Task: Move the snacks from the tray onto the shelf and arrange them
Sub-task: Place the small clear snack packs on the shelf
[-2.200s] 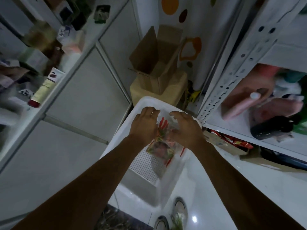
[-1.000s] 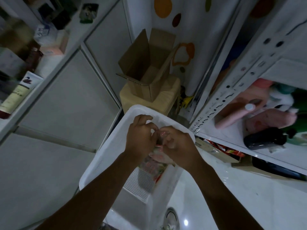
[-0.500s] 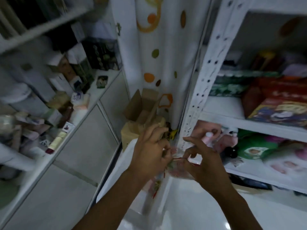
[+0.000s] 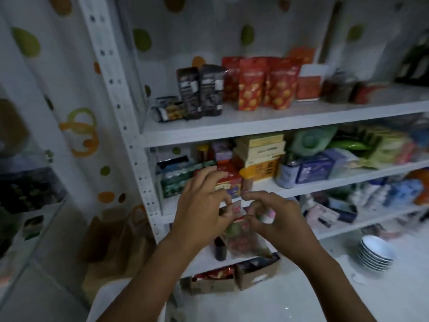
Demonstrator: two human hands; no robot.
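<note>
White shelf (image 4: 255,129), two black packets (image 4: 199,91) at 12 o'clock, one snack bag (image 4: 243,242) pinched by left hand (image 4: 199,217) and right hand (image 4: 278,219).

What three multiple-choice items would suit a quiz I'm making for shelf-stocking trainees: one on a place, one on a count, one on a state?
1. Where do the red pouches stand?
A. On the upper shelf, right of the dark packets
B. On the floor
C. In a drawer

2. How many tall dark packets stand upright there?
A. One
B. Two
C. Five

3. What state is the snack packet in?
A. Lying flat on a shelf
B. Dropped on the floor
C. Pinched between the left hand and right hand

Answers: 1 A, the pouches stand beside the dark packets on that shelf; 2 B, two stand side by side; 3 C, both hands pinch its top in front of the shelves.
</note>
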